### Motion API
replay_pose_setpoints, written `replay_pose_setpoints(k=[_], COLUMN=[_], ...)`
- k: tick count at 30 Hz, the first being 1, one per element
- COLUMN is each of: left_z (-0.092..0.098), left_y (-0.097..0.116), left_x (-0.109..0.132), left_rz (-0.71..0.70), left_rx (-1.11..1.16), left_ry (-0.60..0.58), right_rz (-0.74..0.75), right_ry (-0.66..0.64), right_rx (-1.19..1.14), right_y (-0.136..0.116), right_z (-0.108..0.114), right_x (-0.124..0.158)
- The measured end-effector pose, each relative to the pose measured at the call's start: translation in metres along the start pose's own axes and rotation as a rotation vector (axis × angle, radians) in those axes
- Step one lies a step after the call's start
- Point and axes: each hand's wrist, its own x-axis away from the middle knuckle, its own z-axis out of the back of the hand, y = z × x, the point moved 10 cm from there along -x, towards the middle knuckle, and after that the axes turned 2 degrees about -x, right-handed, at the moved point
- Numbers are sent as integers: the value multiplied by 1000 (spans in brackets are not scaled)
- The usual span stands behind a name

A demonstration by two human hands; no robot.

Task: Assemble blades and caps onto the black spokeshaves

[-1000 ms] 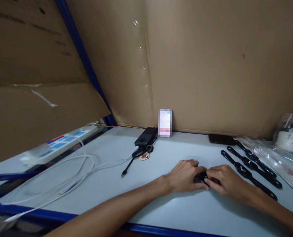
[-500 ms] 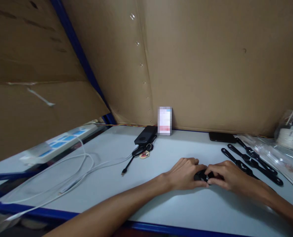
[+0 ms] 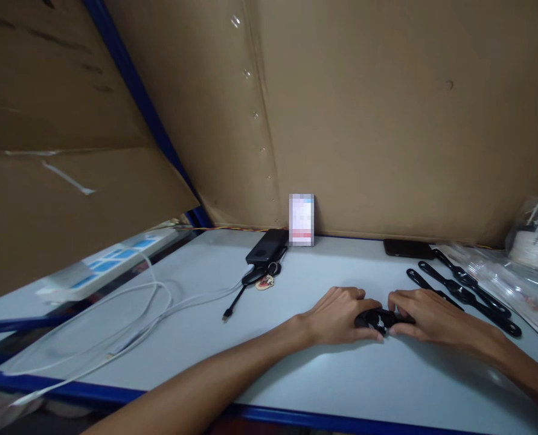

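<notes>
In the head view, my left hand (image 3: pixel 336 317) rests low over the table with its thumb and fingers closed around the left end of a glossy black piece (image 3: pixel 379 321). My right hand (image 3: pixel 427 320) pinches the same piece farther right. The piece has a widened middle with a shiny spot; its ends are hidden under my fingers. It resembles the slim black handled pieces (image 3: pixel 462 294) lying to the right. Those have a wider middle and small holes at their ends, and my right hand partly covers the nearest.
A dark phone (image 3: pixel 408 248) lies behind the black pieces, beside clear plastic bags (image 3: pixel 499 275) and a bagged white container (image 3: pixel 532 249). A lit phone (image 3: pixel 301 220) leans on the cardboard wall (image 3: pixel 386 121). Left are a power bank (image 3: pixel 267 247), white cables (image 3: pixel 160 311) and a power strip (image 3: pixel 110 266).
My right hand has shifted slightly right along the black piece, so more of its middle shows. My left hand keeps nearly the same place.
</notes>
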Motion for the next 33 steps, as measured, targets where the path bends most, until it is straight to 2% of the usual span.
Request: replay_pose_setpoints(k=[6, 18, 23, 29, 33], left_z=[1, 1, 1, 0, 0], left_y=[0, 1, 0, 1, 1], left_x=[0, 1, 1, -1, -2], left_rz=[-3, -5, -4, -14, -12], left_rx=[19, 12, 2, 29, 30], left_ry=[-4, -34, -33, -31, -26], right_rz=[32, 51, 26, 194, 191], right_ry=[-42, -19, 38, 30, 23], right_rx=[22, -21, -10, -75, -50], right_y=[2, -2, -7, -35, -30], right_z=[-5, -3, 6, 7, -2], right_x=[-1, 1, 4, 10, 9])
